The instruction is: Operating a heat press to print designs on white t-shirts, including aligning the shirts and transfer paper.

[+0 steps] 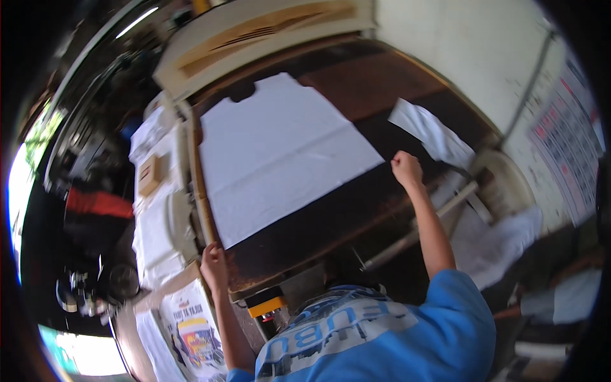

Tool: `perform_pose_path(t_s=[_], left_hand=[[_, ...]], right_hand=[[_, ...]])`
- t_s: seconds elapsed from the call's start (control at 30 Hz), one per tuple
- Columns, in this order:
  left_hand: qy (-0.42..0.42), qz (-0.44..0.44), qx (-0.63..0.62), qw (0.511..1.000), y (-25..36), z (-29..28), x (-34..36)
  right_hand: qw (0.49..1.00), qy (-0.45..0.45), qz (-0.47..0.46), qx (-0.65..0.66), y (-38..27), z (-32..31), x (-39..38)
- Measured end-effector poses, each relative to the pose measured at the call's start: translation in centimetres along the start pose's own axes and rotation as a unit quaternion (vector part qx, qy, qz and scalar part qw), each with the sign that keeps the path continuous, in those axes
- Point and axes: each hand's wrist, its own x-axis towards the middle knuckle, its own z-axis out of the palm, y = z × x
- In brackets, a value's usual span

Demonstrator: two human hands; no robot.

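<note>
A white sleeveless-shirt-shaped cloth panel lies flat on a dark brown table, its neckline at the far side. My left hand is closed at the table's left edge, right beside the panel's near left corner. My right hand makes a fist over the table, just off the panel's right corner. Whether either hand pinches cloth or anything else is hidden by the curled fingers. Beyond my right hand lies a crumpled white cloth piece.
White folded cloths and a small tan box line the left side. A yellow-and-black device sits below the near edge. At right are a cream plastic chair, a wall calendar and another person's sleeve.
</note>
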Motion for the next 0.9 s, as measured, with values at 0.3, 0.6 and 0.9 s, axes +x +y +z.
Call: perform_pose_path(t_s=[0.3,0.6,0.9], left_hand=[[-0.109,0.096,-0.099,0.984,7.4,6.4,-4.4],[-0.334,0.034,-0.243,0.910,15.1,10.7,-11.2],[-0.491,-0.056,-0.286,0.821,25.6,19.5,-17.0]], right_hand=[[0.992,0.077,0.078,0.068,11.4,-7.9,-12.5],[0.981,0.107,0.134,0.095,19.5,-13.0,-11.9],[0.951,0.134,0.119,0.254,32.0,-13.0,0.6]])
